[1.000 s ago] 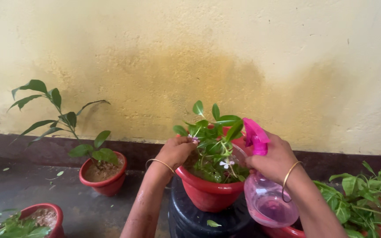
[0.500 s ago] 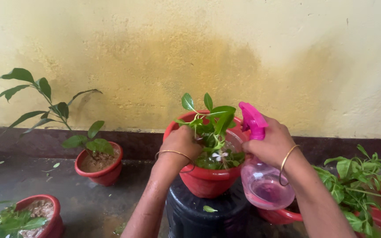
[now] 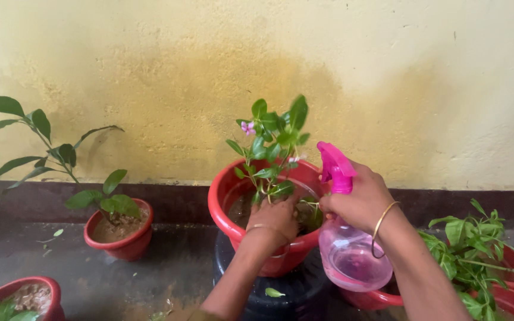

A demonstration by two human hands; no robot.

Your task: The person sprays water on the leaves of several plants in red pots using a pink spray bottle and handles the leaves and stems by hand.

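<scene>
While both hands work close over one pot, the risks sit mostly at the two grips.

Left hand: left hand (image 3: 278, 219) reaches over the near rim of the red pot (image 3: 221, 205), fingers curled down among the lower stems; whether it is clenched on a stem or only pressing the soil cannot be told, as leaves cover the fingertips.

Right hand: right hand (image 3: 361, 202) is clenched around the neck of the pink spray bottle (image 3: 352, 255), the magenta trigger head (image 3: 334, 166) rising just above the knuckles and pointing toward the plant.

Plant: flowering plant (image 3: 272, 148) stands upright directly above the left hand, a small pink bloom at its top.

Support: pot rests on a dark round stool (image 3: 281, 285) directly below the left wrist; the pot looks wider than a snug seat.

Risk, tipping: downward or sideways push from the left hand on the near rim could rock the pot off the stool.

Risk, stems: thin stems lie against the left fingers; a tug could snap one or loosen roots.

Risk, bottle: tank hangs below the right hand, just beside the pot wall; a swing could knock the pot. Wet plastic may slip.

Risk, neighbours: leafy plant in a red pot (image 3: 477, 249) sits just outside the right forearm and could be brushed by the elbow.
</scene>
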